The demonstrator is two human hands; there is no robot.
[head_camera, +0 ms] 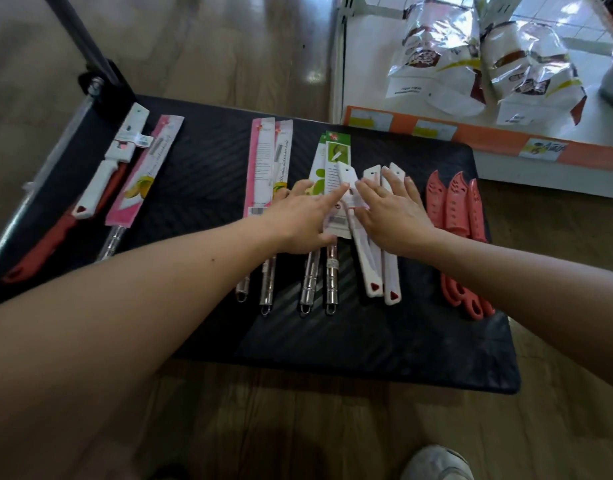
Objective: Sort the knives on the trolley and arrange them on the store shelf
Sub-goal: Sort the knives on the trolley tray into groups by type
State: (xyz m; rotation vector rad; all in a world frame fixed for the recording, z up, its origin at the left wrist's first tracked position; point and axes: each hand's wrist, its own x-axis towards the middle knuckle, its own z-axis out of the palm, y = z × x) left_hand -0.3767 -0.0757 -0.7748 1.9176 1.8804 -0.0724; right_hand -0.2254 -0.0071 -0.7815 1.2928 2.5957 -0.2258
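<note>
Sorting on trolley (pixel 367 341): knives grouped by type, long axes pointing away from the person.
Left hand (pixel 298 220): fingers straight, index tip touching the white-sheathed knives (pixel 390 271).
Right hand (pixel 393 216): nearer, directly over them; fingers spread flat, pressing them down.

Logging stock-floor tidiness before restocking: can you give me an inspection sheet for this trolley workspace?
Surface: black ribbed trolley deck on a wooden floor.
Job's things: pink-packed knives, green-packed knives, white knives and red knives lie in groups; three mixed knives lie apart at the left end.
Clutter: nothing seen.
Grips: left grip flat on the green-packed knives, forefinger on a white knife; right grip flat on the white knives.
Cables: nothing seen.
Surroundings: store shelf with snack bags beyond; a shoe nearby.
</note>
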